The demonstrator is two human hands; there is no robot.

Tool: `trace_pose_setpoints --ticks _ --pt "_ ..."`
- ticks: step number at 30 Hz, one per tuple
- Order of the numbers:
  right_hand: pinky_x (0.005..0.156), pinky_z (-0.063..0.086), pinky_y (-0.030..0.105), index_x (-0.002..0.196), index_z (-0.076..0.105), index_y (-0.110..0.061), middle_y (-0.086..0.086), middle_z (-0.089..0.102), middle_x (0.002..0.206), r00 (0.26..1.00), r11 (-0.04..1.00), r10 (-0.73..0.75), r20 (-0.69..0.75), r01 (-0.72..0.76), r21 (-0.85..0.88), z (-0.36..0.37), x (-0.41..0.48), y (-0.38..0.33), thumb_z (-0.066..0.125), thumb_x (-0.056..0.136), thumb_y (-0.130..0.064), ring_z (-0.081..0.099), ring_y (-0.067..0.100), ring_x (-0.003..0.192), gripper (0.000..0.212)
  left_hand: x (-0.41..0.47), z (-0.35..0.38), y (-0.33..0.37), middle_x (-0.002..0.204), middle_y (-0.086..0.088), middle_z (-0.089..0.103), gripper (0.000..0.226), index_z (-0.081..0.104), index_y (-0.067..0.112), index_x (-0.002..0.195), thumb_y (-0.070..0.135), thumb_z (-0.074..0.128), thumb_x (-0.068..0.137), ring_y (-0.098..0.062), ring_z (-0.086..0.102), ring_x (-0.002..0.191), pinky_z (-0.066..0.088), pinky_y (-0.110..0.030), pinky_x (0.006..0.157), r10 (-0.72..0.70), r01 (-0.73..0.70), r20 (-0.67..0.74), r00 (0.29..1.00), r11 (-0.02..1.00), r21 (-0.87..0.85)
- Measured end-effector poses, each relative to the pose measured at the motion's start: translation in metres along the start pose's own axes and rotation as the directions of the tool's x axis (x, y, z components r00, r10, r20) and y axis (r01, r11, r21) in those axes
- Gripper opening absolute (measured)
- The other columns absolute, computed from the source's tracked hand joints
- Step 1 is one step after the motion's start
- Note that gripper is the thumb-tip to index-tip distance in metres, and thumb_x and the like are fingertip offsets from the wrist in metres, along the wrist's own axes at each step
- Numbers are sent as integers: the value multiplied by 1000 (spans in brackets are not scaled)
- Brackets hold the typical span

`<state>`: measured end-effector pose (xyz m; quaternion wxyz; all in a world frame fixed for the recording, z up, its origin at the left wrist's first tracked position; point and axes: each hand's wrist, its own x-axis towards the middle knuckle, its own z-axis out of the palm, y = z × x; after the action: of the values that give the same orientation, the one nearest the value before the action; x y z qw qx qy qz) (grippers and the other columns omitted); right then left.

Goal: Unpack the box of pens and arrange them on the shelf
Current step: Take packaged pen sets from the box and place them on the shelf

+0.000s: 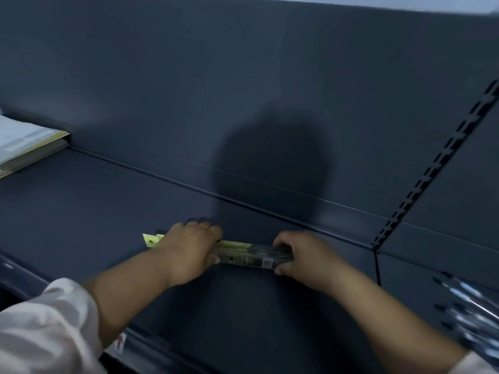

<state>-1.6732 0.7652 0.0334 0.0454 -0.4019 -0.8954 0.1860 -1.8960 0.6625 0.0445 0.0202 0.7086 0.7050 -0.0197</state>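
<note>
A long pack of pens (251, 253) with yellow-green card backing lies flat on the dark blue shelf (94, 211), running left to right. My left hand (189, 252) lies over its left part, fingers curved across the top and thumb at its near edge. My right hand (305, 255) grips its right end, fingers curled over the far side and thumb on the near side. The pack's left tip (149, 240) pokes out beyond my left hand. No box of pens is in view.
A stack of books or folders (27, 144) lies on the shelf at far left. Several loose pens (469, 314) lie at the lower right. A slotted upright (432, 168) divides this bay from the one to the right. The shelf's back panel rises behind.
</note>
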Motion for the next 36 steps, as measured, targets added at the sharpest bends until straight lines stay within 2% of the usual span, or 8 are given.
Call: trace_pose_setpoints --ticks 4,8,12,16,21,23,26,36 --pt "91 34 13 128 49 -25 -10 45 120 986 941 123 -110 -80 329 18 -7 6 81 70 -30 47 5 109 66 2 8 2 138 3 39 55 29 25 139 48 46 92 -19 34 130 17 -37 112 -60 56 89 994 997 49" --pt "99 31 14 133 43 -22 -10 37 127 965 870 152 -215 -28 492 36 -8 -4 76 75 -18 41 7 119 66 2 16 6 137 2 37 59 23 24 141 41 46 89 -20 33 130 16 -38 113 -87 85 94 992 996 22" --pt "104 35 23 134 42 -27 -16 33 124 971 914 85 -225 13 404 43 -3 -10 70 72 -18 38 9 121 68 1 21 9 128 2 40 41 31 23 129 35 44 92 -19 36 122 22 -36 107 -90 89 24 996 996 26" --pt "100 37 22 124 52 -26 -11 50 120 988 978 -37 -149 66 196 35 -2 -2 68 77 -16 47 11 114 51 3 15 7 123 2 44 28 36 23 119 29 45 93 -19 40 115 26 -33 99 -81 81 -18 997 996 23" --pt "90 35 18 117 56 -25 -10 52 110 966 978 37 -257 19 210 25 -1 4 69 80 -15 48 11 109 40 21 4 12 125 2 44 36 35 24 126 36 45 94 -20 39 119 21 -35 103 -73 85 -141 987 993 83" --pt "97 33 21 127 50 -26 -7 50 121 975 994 37 -217 -13 111 27 -2 5 66 84 -24 44 14 116 47 27 5 13 142 -1 35 59 23 22 142 44 45 93 -22 28 134 12 -40 111 -109 114 -50 993 989 96" --pt "111 26 28 142 35 -25 -5 41 139 988 1000 26 -155 -27 -1 34 -5 6 63 85 -38 35 17 127 65 27 14 16 159 0 1 81 -4 21 151 51 43 92 -22 -4 147 -1 -46 116 -180 171 136 974 982 79" --pt "116 18 35 151 17 -24 -5 24 153 996 997 53 -65 -57 -59 29 1 -1 47 94 -47 22 21 138 68 26 14 10 157 -1 -25 80 -20 32 148 60 32 93 -23 -24 144 -8 -49 116 -179 175 228 957 984 38"
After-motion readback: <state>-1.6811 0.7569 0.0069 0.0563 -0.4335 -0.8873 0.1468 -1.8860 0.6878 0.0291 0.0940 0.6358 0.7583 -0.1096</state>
